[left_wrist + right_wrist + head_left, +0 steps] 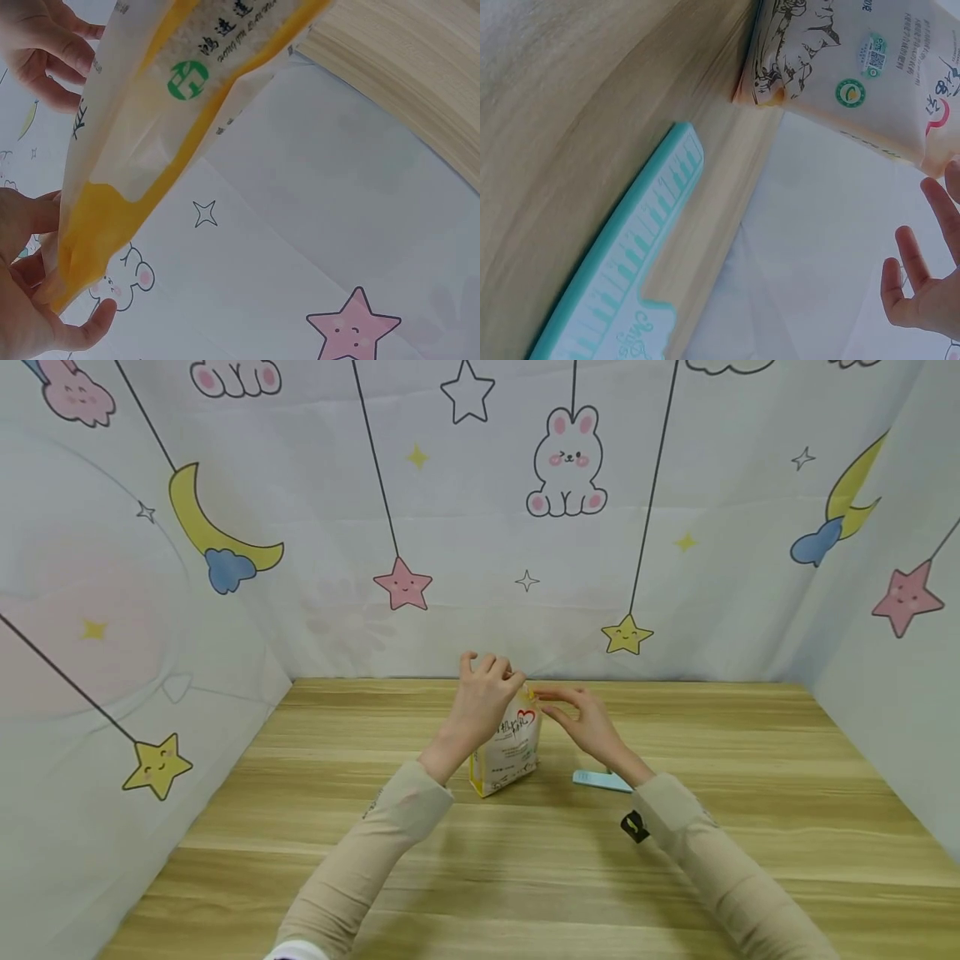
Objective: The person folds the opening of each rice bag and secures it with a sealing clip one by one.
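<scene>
A white-and-yellow bag of rice (513,747) stands upright on the table, its clear window showing pale grains (240,34) in the left wrist view. My left hand (483,697) grips the bag's top from the left, with the thumb and fingers around the yellow top end (97,225). From the other side, my right hand (588,722) pinches the bag's upper right edge between thumb and index finger. In the right wrist view, other fingers (907,255) of that hand spread away from the bag. The exact contact there is partly hidden.
A long teal-and-white plastic piece (622,255), patterned with raised lettering, lies on the table near my right wrist. Closer to me is a small black item (634,827) with a yellow-green mark, partly behind my right sleeve. A printed cloth (465,527) hangs behind the wooden table (487,877).
</scene>
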The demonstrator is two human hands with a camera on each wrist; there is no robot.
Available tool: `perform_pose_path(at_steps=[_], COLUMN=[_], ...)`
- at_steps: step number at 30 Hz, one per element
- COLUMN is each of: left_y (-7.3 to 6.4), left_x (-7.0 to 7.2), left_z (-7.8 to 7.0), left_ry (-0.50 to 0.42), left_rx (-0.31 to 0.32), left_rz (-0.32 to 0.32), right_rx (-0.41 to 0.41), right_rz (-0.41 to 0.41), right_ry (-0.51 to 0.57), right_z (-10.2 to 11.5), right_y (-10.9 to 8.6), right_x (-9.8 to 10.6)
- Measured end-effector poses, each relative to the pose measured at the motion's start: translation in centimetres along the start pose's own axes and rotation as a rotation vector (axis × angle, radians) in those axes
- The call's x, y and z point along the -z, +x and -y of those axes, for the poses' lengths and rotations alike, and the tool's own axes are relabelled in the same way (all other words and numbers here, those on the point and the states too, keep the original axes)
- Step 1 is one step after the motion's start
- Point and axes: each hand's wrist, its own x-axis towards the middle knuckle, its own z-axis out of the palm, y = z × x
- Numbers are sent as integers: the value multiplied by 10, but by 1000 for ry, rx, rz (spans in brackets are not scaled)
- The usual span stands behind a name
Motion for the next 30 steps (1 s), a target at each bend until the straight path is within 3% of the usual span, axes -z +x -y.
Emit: perform_pose_path(at_steps=[13,24,30], left_y=[0,0,0], left_x=[0,0,0], left_z=[0,1,1], left_ry=[-17,-43,-54], left_rx=[11,7,2], left_rz=[14,22,14], right_rx=[56,92,153], right_rz=[4,71,115], right_ry=[-46,-147,-220], right_z=[2,-1,-2], right_y=[-8,-17,-27], right_x=[14,26,32])
